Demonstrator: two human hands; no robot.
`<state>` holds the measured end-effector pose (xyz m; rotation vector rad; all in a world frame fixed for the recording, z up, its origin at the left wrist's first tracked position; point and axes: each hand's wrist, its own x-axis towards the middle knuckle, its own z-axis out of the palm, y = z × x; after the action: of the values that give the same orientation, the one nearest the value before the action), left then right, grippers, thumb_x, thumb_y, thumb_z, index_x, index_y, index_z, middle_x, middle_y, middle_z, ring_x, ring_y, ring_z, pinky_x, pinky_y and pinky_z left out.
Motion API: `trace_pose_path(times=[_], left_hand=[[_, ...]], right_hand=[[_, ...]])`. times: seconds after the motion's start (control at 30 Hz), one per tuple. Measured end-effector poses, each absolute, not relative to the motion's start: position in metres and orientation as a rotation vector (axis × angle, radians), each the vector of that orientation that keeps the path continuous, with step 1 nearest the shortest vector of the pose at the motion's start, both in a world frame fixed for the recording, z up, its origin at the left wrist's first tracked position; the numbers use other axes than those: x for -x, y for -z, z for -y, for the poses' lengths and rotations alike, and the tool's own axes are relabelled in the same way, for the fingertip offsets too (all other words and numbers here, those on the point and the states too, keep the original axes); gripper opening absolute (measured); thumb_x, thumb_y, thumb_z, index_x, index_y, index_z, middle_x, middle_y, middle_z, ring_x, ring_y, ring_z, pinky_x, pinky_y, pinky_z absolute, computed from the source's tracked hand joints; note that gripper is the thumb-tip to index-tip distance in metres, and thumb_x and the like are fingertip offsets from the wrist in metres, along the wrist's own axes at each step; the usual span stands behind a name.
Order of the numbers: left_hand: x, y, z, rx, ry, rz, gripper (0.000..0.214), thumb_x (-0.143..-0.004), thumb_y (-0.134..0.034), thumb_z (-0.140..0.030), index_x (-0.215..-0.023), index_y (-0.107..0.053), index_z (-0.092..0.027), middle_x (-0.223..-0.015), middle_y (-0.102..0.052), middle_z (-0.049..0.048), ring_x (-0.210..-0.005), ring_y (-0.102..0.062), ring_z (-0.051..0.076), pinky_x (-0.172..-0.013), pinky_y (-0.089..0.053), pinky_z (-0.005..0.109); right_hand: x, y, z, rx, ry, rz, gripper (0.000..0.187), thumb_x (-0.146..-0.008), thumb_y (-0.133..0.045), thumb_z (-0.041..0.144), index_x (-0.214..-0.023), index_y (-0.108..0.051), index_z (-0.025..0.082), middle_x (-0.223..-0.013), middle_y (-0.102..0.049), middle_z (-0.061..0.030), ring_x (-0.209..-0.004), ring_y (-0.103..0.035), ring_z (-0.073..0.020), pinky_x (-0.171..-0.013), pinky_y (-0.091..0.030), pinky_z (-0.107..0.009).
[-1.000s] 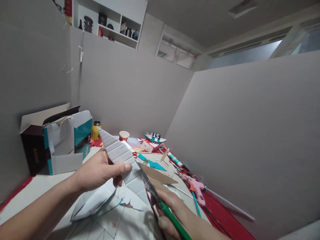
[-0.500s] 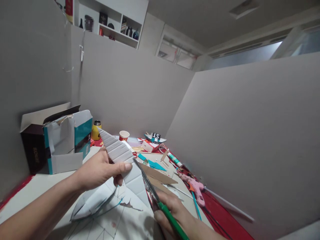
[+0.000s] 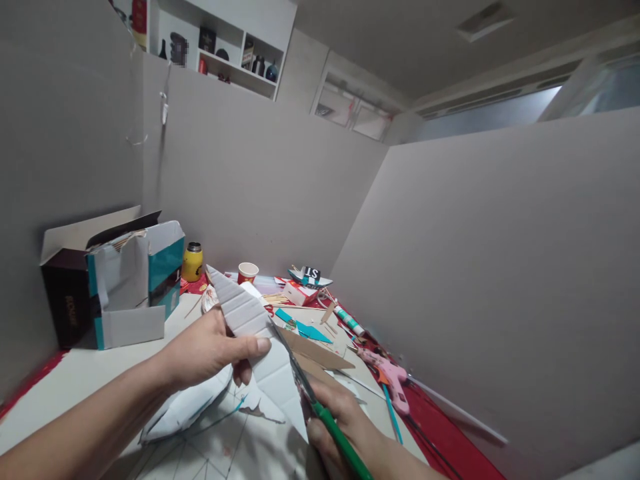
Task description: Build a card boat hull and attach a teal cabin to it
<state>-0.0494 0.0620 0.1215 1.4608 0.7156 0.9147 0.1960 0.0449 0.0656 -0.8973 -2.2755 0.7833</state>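
Taking the white cardboard (image 3: pixel 277 377) as centre, we see one torn box (image 3: pixel 123 283) at ten o'clock, one yellow bottle (image 3: pixel 193 264) at eleven, one paper cup (image 3: pixel 247 274) at twelve, one pink glue gun (image 3: pixel 393 377) at three. Our left hand (image 3: pixel 213 348) pinches that ridged sheet; our right hand (image 3: pixel 346 415) grips green-handled scissors (image 3: pixel 336 428) along its edge.

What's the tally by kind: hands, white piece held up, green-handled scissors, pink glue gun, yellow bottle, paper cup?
Hands, left and right: 2
White piece: 1
Green-handled scissors: 1
Pink glue gun: 1
Yellow bottle: 1
Paper cup: 1
Total: 7
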Motion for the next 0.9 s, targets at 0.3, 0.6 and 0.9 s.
trace_pose_path(times=[0.3,0.6,0.9], left_hand=[[0.058,-0.13,-0.066,-1.501,-0.978,-0.755,0.028,-0.077,-0.07,-0.038,-0.067,-0.062,-0.013,-0.057,-0.061,0.0001,-0.046,-0.055,0.01,-0.046,-0.045,0.021],[0.052,-0.125,-0.065,-1.536,-1.012,-0.711,0.03,-0.078,-0.068,-0.038,-0.064,-0.061,-0.012,-0.053,-0.058,-0.0003,-0.043,-0.055,0.009,-0.043,-0.043,0.019],[0.048,-0.118,-0.066,-1.477,-0.994,-0.697,0.032,-0.076,-0.069,-0.04,-0.062,-0.06,-0.013,-0.052,-0.057,-0.0001,-0.041,-0.054,0.009,-0.041,-0.043,0.018]], right_hand=[[-0.199,-0.059,-0.047,0.881,-0.852,2.281,0.043,-0.088,-0.046,0.057,-0.086,-0.061,0.017,-0.07,-0.057,-0.0028,-0.075,-0.055,-0.0207,-0.074,-0.05,-0.03],[-0.192,-0.077,-0.045,0.895,-0.737,2.343,0.041,-0.087,-0.049,0.055,-0.094,-0.063,0.017,-0.077,-0.061,-0.004,-0.071,-0.055,-0.0191,-0.074,-0.05,-0.029],[-0.199,-0.064,-0.046,0.957,-0.799,2.294,0.032,-0.089,-0.052,0.047,-0.092,-0.065,0.019,-0.073,-0.062,-0.0038,-0.071,-0.059,-0.0208,-0.075,-0.052,-0.031]])
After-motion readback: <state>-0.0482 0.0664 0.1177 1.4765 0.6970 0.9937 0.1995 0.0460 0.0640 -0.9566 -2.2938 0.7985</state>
